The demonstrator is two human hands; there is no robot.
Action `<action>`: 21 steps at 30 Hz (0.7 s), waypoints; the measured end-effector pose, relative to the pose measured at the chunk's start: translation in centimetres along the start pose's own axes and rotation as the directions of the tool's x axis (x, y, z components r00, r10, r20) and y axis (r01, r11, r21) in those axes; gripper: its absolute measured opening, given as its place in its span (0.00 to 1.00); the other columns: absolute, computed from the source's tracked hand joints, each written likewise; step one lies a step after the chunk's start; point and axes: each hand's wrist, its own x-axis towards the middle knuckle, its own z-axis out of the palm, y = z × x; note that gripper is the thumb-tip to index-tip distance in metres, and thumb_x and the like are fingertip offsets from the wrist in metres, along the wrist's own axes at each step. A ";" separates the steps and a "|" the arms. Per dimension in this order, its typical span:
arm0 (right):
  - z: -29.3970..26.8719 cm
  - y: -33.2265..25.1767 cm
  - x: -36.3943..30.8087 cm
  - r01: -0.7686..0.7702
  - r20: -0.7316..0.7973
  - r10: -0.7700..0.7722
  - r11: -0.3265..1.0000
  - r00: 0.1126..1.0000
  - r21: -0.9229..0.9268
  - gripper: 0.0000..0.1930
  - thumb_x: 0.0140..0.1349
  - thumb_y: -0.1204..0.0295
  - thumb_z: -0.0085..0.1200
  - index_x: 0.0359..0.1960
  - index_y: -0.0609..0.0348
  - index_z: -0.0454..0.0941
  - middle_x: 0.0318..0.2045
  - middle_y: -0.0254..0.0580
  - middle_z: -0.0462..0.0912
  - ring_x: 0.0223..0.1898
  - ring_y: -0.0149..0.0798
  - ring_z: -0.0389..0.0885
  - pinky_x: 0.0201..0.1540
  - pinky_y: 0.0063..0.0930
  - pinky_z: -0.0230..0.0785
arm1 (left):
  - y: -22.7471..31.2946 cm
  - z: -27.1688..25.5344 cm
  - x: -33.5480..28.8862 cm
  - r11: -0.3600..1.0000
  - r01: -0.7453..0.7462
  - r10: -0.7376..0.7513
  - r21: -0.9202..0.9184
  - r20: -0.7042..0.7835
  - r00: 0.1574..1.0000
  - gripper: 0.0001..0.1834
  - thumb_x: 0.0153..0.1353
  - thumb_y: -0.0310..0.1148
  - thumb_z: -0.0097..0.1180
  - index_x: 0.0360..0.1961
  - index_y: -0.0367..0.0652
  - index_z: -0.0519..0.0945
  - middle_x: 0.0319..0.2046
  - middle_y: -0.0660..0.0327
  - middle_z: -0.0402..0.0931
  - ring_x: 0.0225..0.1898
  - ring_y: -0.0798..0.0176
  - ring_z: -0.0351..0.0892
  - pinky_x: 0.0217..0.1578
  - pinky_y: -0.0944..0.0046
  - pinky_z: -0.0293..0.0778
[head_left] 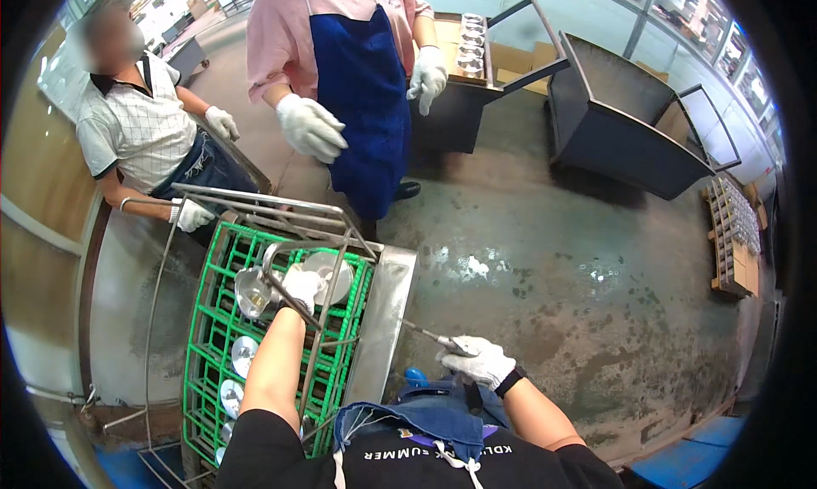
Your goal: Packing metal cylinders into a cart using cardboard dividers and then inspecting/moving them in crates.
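Note:
My left hand [299,286], in a white glove, reaches into a green-coated wire rack [197,323]. It sits between a shiny metal pot [252,291] and a round, pale metal piece [339,278], close against both. Bars of the rack's metal frame cross in front of it, and its fingers do not show clearly. To the right, beyond the rack's steel edge [380,319], my gloved right hand [481,361] is closed around a thin metal rod-like tool [425,332] that points left. Several shiny round metal pieces [244,355] lie lower in the rack.
A person in a blue apron [362,97] stands just past the rack, gloved hands free. Another person [140,131] at the left rests a gloved hand on the frame. Dark metal bins [630,131] and a pallet of stacked metal parts [734,234] stand on the right.

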 end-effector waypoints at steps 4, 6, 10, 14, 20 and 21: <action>-0.2 -5.0 -1.4 0.188 0.162 -0.230 0.953 0.960 0.238 0.10 0.61 0.69 0.65 0.42 0.57 0.84 0.28 0.30 0.83 0.22 0.23 0.76 0.24 0.19 0.68 | -7.2 -11.6 3.8 0.789 -0.590 0.579 0.170 0.114 0.807 0.17 0.62 0.34 0.53 0.49 0.37 0.78 0.38 0.53 0.82 0.34 0.54 0.83 0.34 0.58 0.80; -1.2 -9.2 -3.4 0.068 0.362 -0.218 0.922 0.906 0.382 0.09 0.61 0.71 0.65 0.42 0.57 0.85 0.25 0.31 0.83 0.19 0.23 0.74 0.20 0.19 0.64 | -9.9 -15.6 4.1 0.875 -0.479 0.473 -0.065 -0.084 0.877 0.16 0.66 0.39 0.50 0.49 0.43 0.79 0.39 0.59 0.81 0.33 0.58 0.81 0.33 0.63 0.79; -1.0 -10.3 -4.8 0.031 0.062 -0.046 0.976 0.997 0.217 0.07 0.61 0.74 0.61 0.41 0.57 0.86 0.23 0.33 0.84 0.21 0.24 0.80 0.20 0.21 0.65 | 5.2 -4.4 -14.5 0.892 -0.389 0.345 -0.231 -0.208 0.915 0.24 0.46 0.14 0.54 0.47 0.40 0.79 0.33 0.65 0.81 0.30 0.66 0.81 0.28 0.68 0.79; -0.3 -11.1 -6.4 0.292 0.378 -0.363 0.927 0.852 0.233 0.09 0.60 0.75 0.65 0.42 0.60 0.86 0.27 0.36 0.86 0.23 0.25 0.80 0.25 0.24 0.71 | 4.5 -9.8 -19.8 0.838 -0.399 0.366 -0.372 -0.157 0.917 0.28 0.41 0.14 0.50 0.49 0.32 0.78 0.32 0.61 0.82 0.27 0.69 0.81 0.27 0.70 0.79; 2.9 -12.0 -6.3 0.464 0.335 -0.491 0.871 0.804 0.162 0.09 0.60 0.77 0.62 0.42 0.61 0.86 0.32 0.36 0.87 0.29 0.29 0.83 0.30 0.24 0.74 | 1.4 -13.1 -25.2 0.677 -0.556 0.476 -0.482 -0.288 0.831 0.37 0.39 0.13 0.51 0.58 0.32 0.73 0.49 0.53 0.79 0.48 0.59 0.82 0.49 0.61 0.81; 3.4 -11.8 -6.4 0.541 0.344 -0.569 0.821 0.747 0.182 0.09 0.60 0.76 0.61 0.42 0.61 0.86 0.32 0.36 0.87 0.30 0.29 0.84 0.31 0.24 0.75 | 1.1 -13.5 -26.0 0.591 -0.592 0.548 -0.548 -0.266 0.793 0.37 0.39 0.15 0.53 0.59 0.31 0.73 0.50 0.53 0.79 0.50 0.57 0.82 0.53 0.60 0.79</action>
